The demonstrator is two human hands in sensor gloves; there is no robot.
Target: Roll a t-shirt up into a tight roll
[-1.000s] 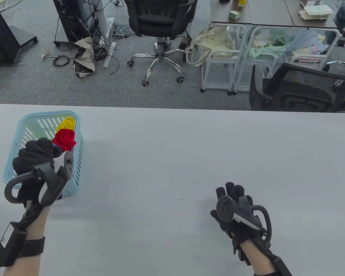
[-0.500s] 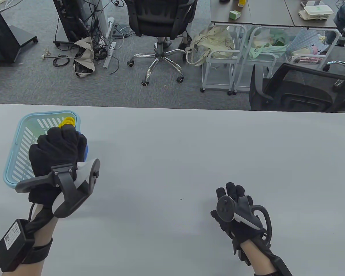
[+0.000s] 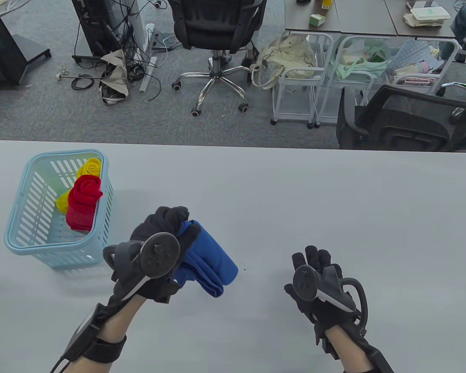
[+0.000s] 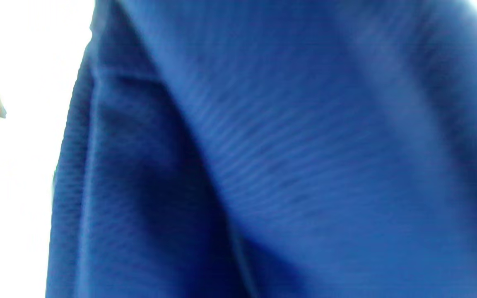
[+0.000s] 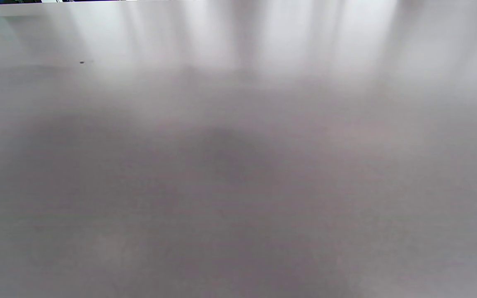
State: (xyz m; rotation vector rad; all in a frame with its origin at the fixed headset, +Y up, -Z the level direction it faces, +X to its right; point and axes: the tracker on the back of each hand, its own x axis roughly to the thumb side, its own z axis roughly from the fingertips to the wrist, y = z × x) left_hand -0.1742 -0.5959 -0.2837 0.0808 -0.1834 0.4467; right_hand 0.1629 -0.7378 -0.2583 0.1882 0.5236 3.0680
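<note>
My left hand (image 3: pixel 161 248) grips the bunched blue cotton t-shirt (image 3: pixel 206 260); right hand (image 3: pixel 314 279) rests relaxed, empty. I judge rolling not yet begun.

Ribbed blue cloth t-shirt (image 3: pixel 206 258); slotted plastic basket (image 3: pixel 31 233); smooth matt table (image 3: pixel 295 194).

A wide, pale grey, smooth-topped table (image 3: pixel 295 202) fills the lower part of the table view, its far edge running straight across at twelve o'clock. A light blue slatted plastic basket (image 3: pixel 27 237) stands on it toward nine o'clock, near the left edge. A gloved right hand (image 3: pixel 316 289) rests on the surface toward four o'clock, fingers flat and loosely spread. A tiny dark speck (image 3: pixel 244 269) sits on the top near the middle, slightly toward six o'clock. In the right wrist view the grey surface (image 5: pixel 238 165) shows soft, blurred reflections and the same speck (image 5: pixel 82 62).
</note>
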